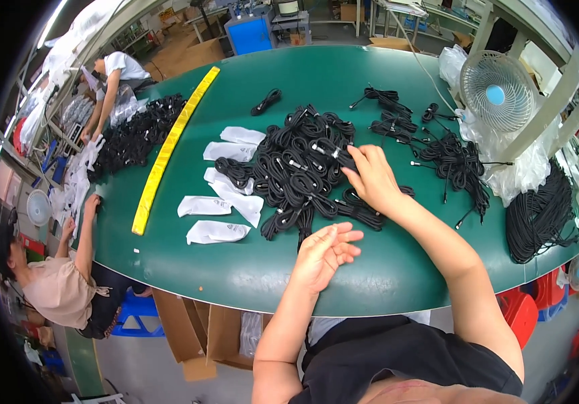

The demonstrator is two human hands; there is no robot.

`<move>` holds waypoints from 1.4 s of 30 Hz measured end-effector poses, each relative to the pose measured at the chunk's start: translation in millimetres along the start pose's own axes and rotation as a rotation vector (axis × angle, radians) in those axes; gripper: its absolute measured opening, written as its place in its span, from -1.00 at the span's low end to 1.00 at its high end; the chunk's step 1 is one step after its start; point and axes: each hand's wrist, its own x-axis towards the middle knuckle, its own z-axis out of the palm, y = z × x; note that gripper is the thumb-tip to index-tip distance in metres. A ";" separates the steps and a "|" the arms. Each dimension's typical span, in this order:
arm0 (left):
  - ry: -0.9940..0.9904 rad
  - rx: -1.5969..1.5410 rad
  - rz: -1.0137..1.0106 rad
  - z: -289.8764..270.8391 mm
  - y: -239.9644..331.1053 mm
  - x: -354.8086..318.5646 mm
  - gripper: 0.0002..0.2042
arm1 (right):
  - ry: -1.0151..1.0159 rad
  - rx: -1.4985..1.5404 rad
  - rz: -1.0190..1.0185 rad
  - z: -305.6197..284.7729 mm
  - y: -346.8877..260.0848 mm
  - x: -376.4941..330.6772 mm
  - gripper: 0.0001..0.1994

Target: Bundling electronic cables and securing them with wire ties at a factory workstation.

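Note:
A heap of coiled black cables (296, 168) lies in front of me on the green table. My right hand (375, 180) reaches over its right side, with fingers and thumb closed on one black cable bundle (335, 153) that has a light-coloured band or connector. My left hand (328, 254) is just off the near edge of the heap, palm turned up, fingers apart and nothing in it. Left of the heap lie several white sleeves, one a white bag (218, 231) nearest me.
A yellow strip (175, 151) crosses the table on the left; beyond it lie more cables (138, 135), with two people working there. To the right are loose cables (454, 161), a large black coil (538, 215) and a fan (496, 94). Cardboard boxes (225, 337) stand below the table edge.

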 end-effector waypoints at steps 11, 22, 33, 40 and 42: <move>-0.078 0.383 0.290 25.4 -31.1 3.7 -0.67 | -0.209 0.152 -0.150 -102.1 -53.9 -84.9 -0.44; -0.193 1.302 0.279 42.2 -57.7 -14.5 -0.56 | -0.101 0.239 -0.155 -76.2 -43.3 -117.2 -0.65; -0.105 0.534 0.188 40.4 -52.0 -26.9 -0.65 | -0.216 0.765 0.092 -113.1 -41.3 -88.2 -0.60; -0.126 0.530 0.003 49.4 -51.4 -39.6 -0.65 | -0.279 0.538 0.166 -119.0 -51.0 -94.8 -0.65; -0.138 0.659 -0.005 53.4 -53.5 -45.0 -0.66 | -0.315 0.561 0.240 -122.9 -55.5 -94.7 -0.68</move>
